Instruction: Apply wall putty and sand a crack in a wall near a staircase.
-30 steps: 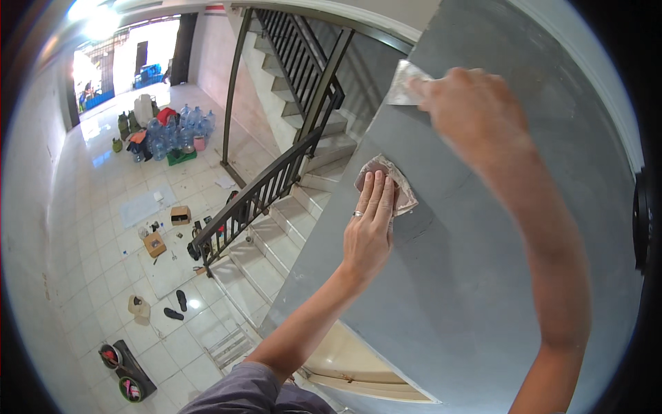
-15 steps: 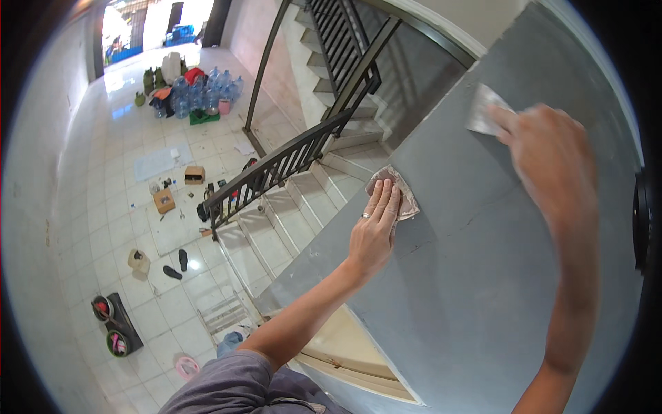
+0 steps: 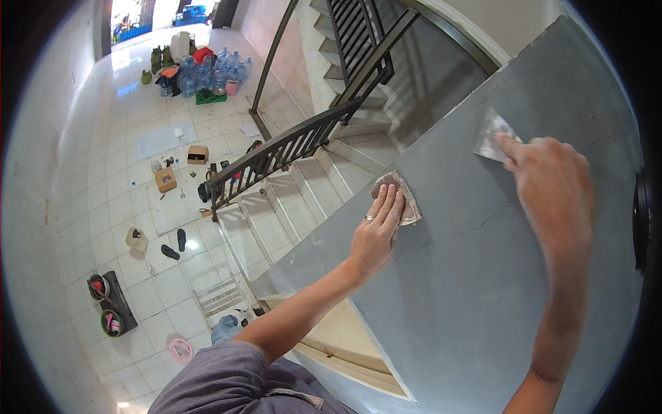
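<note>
A sloping grey wall panel [image 3: 469, 290] fills the right side, with fine cracks across it. My left hand [image 3: 373, 238] has its fingers laid over a flat, putty-caked scraper [image 3: 409, 209] near the panel's upper-left edge; its thumb is hidden. Farther up and to the right, my right hand [image 3: 555, 183] grips a second scraper, a putty knife [image 3: 491, 138] with a whitish, smeared blade. Its blade lies at the panel's surface, with my index finger stretched along it. The knife's handle is hidden in my fist.
A dark metal railing [image 3: 276, 155] borders tiled stairs [image 3: 283, 200] beyond the panel. Far below, the floor holds blue water bottles [image 3: 200, 77], cardboard boxes [image 3: 165, 180], black sandals [image 3: 181, 240] and buckets [image 3: 111, 323]. A ladder [image 3: 219, 298] stands near my left sleeve.
My right hand has moved slightly down the panel with the putty knife. My left hand keeps its place on its scraper. The whole view has shifted a little.
</note>
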